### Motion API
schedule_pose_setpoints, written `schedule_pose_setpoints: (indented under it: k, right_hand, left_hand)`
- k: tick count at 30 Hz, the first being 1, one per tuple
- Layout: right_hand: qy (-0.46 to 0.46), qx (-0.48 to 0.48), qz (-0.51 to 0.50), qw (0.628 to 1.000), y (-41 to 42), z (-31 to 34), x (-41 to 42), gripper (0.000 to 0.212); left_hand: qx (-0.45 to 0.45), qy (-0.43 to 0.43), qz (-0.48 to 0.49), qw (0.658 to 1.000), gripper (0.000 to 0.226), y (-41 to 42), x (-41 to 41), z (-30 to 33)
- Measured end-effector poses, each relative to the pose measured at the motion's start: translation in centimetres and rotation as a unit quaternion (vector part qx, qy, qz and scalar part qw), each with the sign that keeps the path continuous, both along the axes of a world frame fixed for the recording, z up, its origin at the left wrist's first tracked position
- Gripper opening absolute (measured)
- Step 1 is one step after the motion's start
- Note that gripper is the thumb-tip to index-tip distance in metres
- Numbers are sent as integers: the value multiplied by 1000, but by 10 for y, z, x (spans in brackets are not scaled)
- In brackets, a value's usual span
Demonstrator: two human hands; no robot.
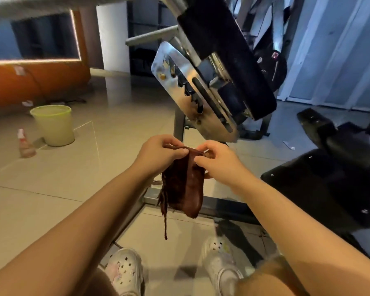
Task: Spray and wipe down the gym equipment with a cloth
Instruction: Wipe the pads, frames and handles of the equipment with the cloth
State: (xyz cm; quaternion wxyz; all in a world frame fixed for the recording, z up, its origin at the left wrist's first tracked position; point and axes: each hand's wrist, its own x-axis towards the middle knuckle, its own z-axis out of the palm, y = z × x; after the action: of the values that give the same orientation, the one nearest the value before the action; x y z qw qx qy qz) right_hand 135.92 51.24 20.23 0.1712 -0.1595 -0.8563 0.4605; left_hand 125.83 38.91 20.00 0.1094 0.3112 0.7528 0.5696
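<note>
Left hand (158,153) and right hand (217,161) both pinch the dark red cloth (185,184) by its top edge, hanging before the machine's metal plate (179,82) | green bucket (53,124) on floor, contents unclear | spray bottle (25,144) just beside it

Open floor (51,189) lies left of the hands. Directly ahead, the notched steel plate (190,90) and black pad (229,56) obstruct. Bucket (52,124) and what appears to be a spray bottle (26,144) stand far left.
</note>
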Motion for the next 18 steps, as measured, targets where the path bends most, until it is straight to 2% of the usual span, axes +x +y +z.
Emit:
schedule_pose_setpoints:
  k: [5, 8, 11, 13, 14, 18]
  right_hand:
    - [5, -97, 7, 995, -19, 8, 20, 18]
    - [21, -109, 37, 993, -19, 4, 23, 5]
    - [-2, -13, 44, 999, -15, -8, 14, 33]
    - [1, 64, 16, 998, -12, -10, 10, 27]
    - [15, 62, 5, 998, -10, -9, 9, 20]
    - [51, -61, 21, 997, 4, -3, 13, 23]
  left_hand:
    - [4, 22, 20, 1000, 5, -22, 13, -2]
    - [11, 18, 31, 999, 5, -22, 9, -6]
    - [28, 35, 33, 998, 5, -16, 5, -7]
    - [37, 42, 34, 998, 6, -11, 4, -7]
    - [43, 45, 37, 997, 6, -8, 4, -6]
    - [43, 52, 63, 996, 7, 2, 1, -9]
